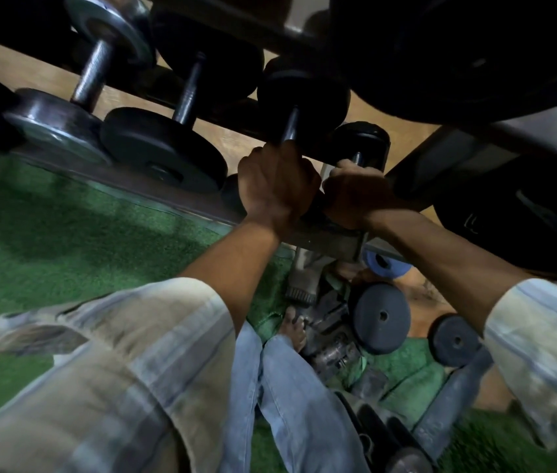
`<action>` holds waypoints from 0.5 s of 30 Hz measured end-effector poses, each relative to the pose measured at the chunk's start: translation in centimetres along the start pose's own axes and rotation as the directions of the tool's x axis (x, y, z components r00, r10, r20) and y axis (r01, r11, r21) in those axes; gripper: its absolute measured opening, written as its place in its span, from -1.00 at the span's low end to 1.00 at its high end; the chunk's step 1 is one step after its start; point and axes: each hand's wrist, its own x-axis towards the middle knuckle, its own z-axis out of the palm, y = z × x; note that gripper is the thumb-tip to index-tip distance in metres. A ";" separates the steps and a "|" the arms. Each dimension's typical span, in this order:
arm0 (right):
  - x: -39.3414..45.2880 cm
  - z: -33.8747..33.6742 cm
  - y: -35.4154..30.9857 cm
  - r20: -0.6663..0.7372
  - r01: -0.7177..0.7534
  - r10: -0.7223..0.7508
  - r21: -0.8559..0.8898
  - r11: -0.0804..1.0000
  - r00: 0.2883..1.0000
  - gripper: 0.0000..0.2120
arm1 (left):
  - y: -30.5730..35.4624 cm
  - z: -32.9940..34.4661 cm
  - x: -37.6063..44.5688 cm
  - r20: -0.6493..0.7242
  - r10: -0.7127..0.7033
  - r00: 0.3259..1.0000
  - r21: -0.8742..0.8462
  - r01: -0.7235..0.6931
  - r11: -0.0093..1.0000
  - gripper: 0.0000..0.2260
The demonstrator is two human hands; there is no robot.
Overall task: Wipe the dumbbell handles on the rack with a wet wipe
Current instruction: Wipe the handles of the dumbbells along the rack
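Several dumbbells lie across a dark metal rack [106, 172]. My left hand [275, 182] grips the lower end of the handle of a black dumbbell [290, 126]. Just to its right, my right hand [355, 194] curls round the handle of a small black dumbbell [360, 139]. A pale scrap [326, 170] shows between the two hands; I cannot tell whether it is the wet wipe. Further left on the rack rest a black dumbbell [186, 95] and a steel dumbbell [92, 75], both untouched.
Large black plates [475, 56] hang over the top right. Loose plates [381, 317], a blue plate [386, 264] and bars [447, 407] lie on the floor under the rack, beside my bare foot [294, 329]. Green turf [65, 233] covers the floor to the left.
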 end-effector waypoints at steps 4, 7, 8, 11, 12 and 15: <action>-0.1 -0.3 0.0 0.160 0.011 -0.012 0.010 1.000 0.987 -0.73 | 0.0 0.0 -0.1 0.002 0.001 1.000 -0.005 -0.001 1.000 -0.73; -0.3 -0.4 0.8 0.204 -0.059 0.008 0.246 0.967 0.979 -0.75 | -0.2 0.1 -0.1 0.004 0.003 1.000 -0.015 -0.003 1.000 -0.72; -0.7 -0.6 1.2 0.218 -0.081 0.011 0.318 0.945 0.976 -0.71 | -0.2 0.0 -0.1 0.006 0.002 1.000 -0.021 -0.002 1.000 -0.72; -2.0 -1.6 2.3 0.232 -0.112 0.008 0.439 0.891 0.973 -0.60 | -0.3 -0.1 -0.1 0.008 -0.002 1.000 -0.041 0.003 0.999 -0.73; -2.3 -1.6 2.5 0.220 -0.104 0.005 0.438 0.893 0.976 -0.58 | -0.2 -0.2 -0.1 0.012 -0.002 1.000 -0.043 0.002 0.999 -0.73; -2.8 -1.3 2.6 0.089 -0.097 0.066 0.413 0.905 0.994 -0.56 | -0.1 -0.3 -0.1 0.031 -0.005 0.999 -0.049 0.007 0.999 -0.73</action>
